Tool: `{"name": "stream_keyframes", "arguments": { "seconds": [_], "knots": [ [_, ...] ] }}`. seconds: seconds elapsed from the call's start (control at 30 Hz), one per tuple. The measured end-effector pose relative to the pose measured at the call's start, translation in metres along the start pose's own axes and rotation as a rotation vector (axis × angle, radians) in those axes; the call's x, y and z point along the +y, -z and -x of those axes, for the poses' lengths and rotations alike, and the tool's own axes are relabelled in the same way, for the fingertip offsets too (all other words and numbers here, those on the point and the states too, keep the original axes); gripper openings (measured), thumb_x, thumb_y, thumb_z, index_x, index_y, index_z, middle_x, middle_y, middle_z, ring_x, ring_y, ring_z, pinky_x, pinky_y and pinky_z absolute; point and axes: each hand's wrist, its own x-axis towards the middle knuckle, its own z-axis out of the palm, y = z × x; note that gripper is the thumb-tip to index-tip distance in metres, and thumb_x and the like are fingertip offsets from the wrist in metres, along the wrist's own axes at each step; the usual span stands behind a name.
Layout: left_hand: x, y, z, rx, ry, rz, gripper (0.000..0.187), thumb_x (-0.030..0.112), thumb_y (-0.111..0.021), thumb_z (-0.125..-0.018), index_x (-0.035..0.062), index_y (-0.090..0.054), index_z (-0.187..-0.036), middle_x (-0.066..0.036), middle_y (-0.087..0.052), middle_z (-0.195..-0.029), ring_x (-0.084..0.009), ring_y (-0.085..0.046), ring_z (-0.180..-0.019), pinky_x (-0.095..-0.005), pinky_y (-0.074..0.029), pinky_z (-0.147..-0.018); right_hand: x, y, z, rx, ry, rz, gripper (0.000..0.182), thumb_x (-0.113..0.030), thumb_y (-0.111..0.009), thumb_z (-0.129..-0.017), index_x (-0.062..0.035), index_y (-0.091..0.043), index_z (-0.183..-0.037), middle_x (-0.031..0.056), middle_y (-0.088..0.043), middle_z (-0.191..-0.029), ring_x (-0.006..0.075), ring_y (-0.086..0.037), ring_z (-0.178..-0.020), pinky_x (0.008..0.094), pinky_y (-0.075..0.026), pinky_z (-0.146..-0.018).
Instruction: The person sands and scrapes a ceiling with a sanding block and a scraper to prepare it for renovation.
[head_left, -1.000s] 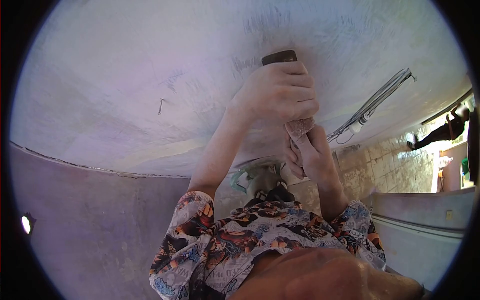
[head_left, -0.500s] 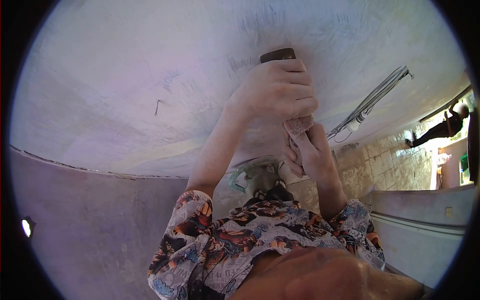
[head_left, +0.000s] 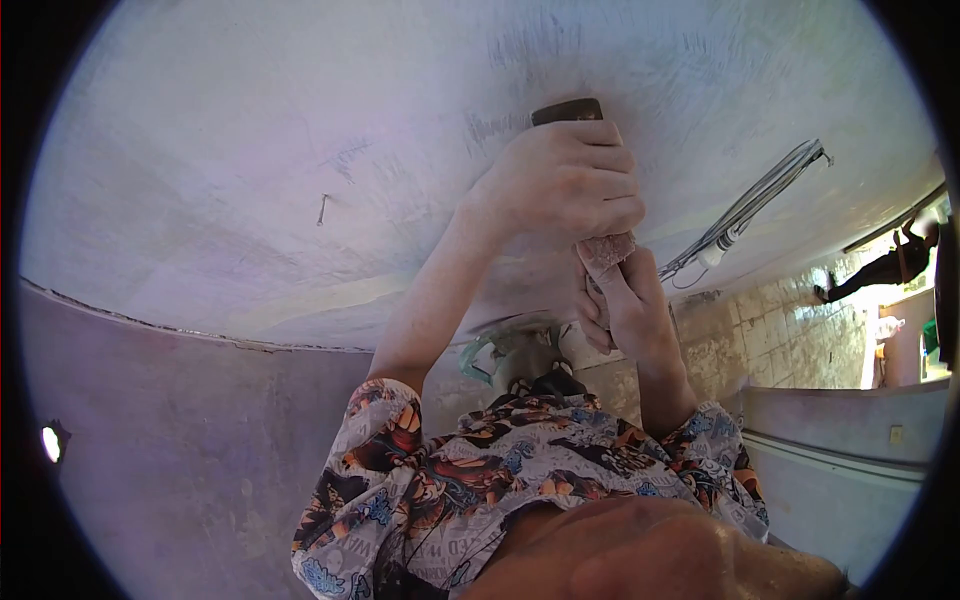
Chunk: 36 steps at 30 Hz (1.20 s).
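Observation:
My left hand (head_left: pixel 570 185) is wrapped around a long dusty block (head_left: pixel 568 110) with a dark, flat end, which looks like a sanding block. Its dark end shows beyond my knuckles, against or just off the pale wall (head_left: pixel 400 110). Below my left hand the block's whitish, powdery lower end sticks out. My right hand (head_left: pixel 625 300) is closed around that lower end, thumb on top and fingers curled beneath. Grey scratch marks cover the wall around the block. The face of the block towards the wall is hidden.
A bundle of wires (head_left: pixel 745 205) with a bulb (head_left: pixel 714 252) hangs off the wall at right. A nail (head_left: pixel 322 210) sticks out at left. Green material (head_left: pixel 478 358) lies near my feet. Another person (head_left: pixel 895 262) stands farther off on the tiled floor (head_left: pixel 770 330).
Both hands and the block appear slightly farther right in the view. The nail and wires have shifted a little too, so the camera has moved. Both grips look the same.

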Motion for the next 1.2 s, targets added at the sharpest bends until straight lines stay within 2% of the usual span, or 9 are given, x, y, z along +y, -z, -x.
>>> {"name": "stream_keyframes", "arguments": {
  "seconds": [0.37, 0.47, 0.53, 0.73, 0.8, 0.97, 1.03, 1.1, 1.2],
  "knots": [
    [0.004, -0.002, 0.001, 0.013, -0.013, -0.030, 0.017, 0.019, -0.058, -0.052, 0.0136, -0.044, -0.059, 0.003, -0.041, -0.061, -0.0135, -0.050, -0.060, -0.0274, -0.047, -0.063, 0.005, 0.003, 0.002, 0.014, -0.014, 0.042, 0.037, -0.023, -0.042, -0.105, -0.0006, -0.046, -0.076, -0.0003, -0.042, -0.053, 0.0071, -0.040, -0.033, 0.0227, -0.027, -0.031],
    [0.004, -0.004, 0.004, 0.063, 0.008, -0.013, 0.017, 0.018, -0.059, -0.052, 0.0135, -0.044, -0.060, 0.004, -0.042, -0.061, -0.0133, -0.051, -0.061, -0.0274, -0.047, -0.063, 0.002, 0.003, 0.001, -0.006, -0.017, 0.066, 0.038, -0.024, -0.042, -0.105, -0.0006, -0.046, -0.076, -0.0003, -0.042, -0.052, 0.0071, -0.039, -0.033, 0.0227, -0.027, -0.031],
    [0.000, 0.006, -0.003, -0.019, -0.024, -0.030, 0.018, 0.016, -0.060, -0.052, 0.0131, -0.045, -0.060, 0.004, -0.045, -0.062, -0.0131, -0.052, -0.062, -0.0274, -0.047, -0.062, 0.001, 0.000, 0.002, -0.011, -0.011, 0.059, 0.038, -0.024, -0.042, -0.105, -0.0006, -0.046, -0.076, -0.0003, -0.042, -0.052, 0.0070, -0.039, -0.033, 0.0227, -0.027, -0.031],
    [0.003, -0.004, 0.001, 0.055, -0.015, 0.017, 0.018, 0.015, -0.060, -0.051, 0.0127, -0.045, -0.061, 0.004, -0.045, -0.062, -0.0133, -0.053, -0.062, -0.0280, -0.048, -0.063, 0.003, 0.002, 0.003, 0.004, -0.041, 0.090, 0.037, -0.024, -0.042, -0.105, -0.0006, -0.046, -0.077, -0.0009, -0.041, -0.053, 0.0068, -0.039, -0.034, 0.0235, -0.027, -0.031],
    [0.001, 0.003, -0.005, 0.036, -0.018, 0.005, 0.018, 0.015, -0.060, -0.051, 0.0127, -0.045, -0.061, 0.004, -0.045, -0.061, -0.0133, -0.053, -0.062, -0.0279, -0.048, -0.063, -0.005, -0.006, 0.003, 0.037, -0.003, 0.004, 0.037, -0.024, -0.042, -0.105, -0.0007, -0.046, -0.077, -0.0013, -0.041, -0.053, 0.0066, -0.039, -0.034, 0.0240, -0.027, -0.031],
    [0.005, -0.003, 0.006, 0.026, 0.018, 0.005, 0.018, 0.017, -0.061, -0.052, 0.0128, -0.046, -0.061, 0.004, -0.046, -0.062, -0.0135, -0.053, -0.061, -0.0278, -0.048, -0.063, 0.003, 0.002, 0.004, -0.012, -0.034, 0.064, 0.037, -0.024, -0.042, -0.105, -0.0008, -0.046, -0.077, -0.0013, -0.042, -0.053, 0.0066, -0.039, -0.034, 0.0239, -0.027, -0.031],
    [0.000, 0.005, -0.003, -0.028, -0.040, -0.007, 0.018, 0.018, -0.062, -0.054, 0.0130, -0.046, -0.062, 0.004, -0.047, -0.062, -0.0134, -0.053, -0.062, -0.0276, -0.048, -0.063, 0.000, 0.001, 0.004, 0.004, -0.065, 0.067, 0.037, -0.024, -0.042, -0.105, -0.0009, -0.046, -0.077, -0.0012, -0.042, -0.053, 0.0066, -0.039, -0.034, 0.0238, -0.026, -0.031],
    [0.004, -0.002, 0.001, 0.006, -0.028, -0.001, 0.018, 0.018, -0.062, -0.055, 0.0131, -0.046, -0.062, 0.004, -0.047, -0.063, -0.0135, -0.053, -0.062, -0.0275, -0.048, -0.063, -0.001, -0.004, 0.003, 0.034, -0.007, 0.033, 0.037, -0.025, -0.043, -0.105, -0.0009, -0.046, -0.077, -0.0009, -0.042, -0.053, 0.0065, -0.039, -0.034, 0.0234, -0.026, -0.031],
    [0.003, -0.006, 0.004, 0.028, -0.018, 0.014, 0.019, 0.018, -0.062, -0.054, 0.0132, -0.046, -0.062, 0.004, -0.047, -0.063, -0.0137, -0.054, -0.062, -0.0275, -0.048, -0.063, 0.008, 0.002, 0.002, 0.035, -0.035, 0.037, 0.038, -0.026, -0.044, -0.105, -0.0011, -0.046, -0.076, -0.0006, -0.042, -0.053, 0.0065, -0.039, -0.034, 0.0233, -0.026, -0.030]
  ]
}}
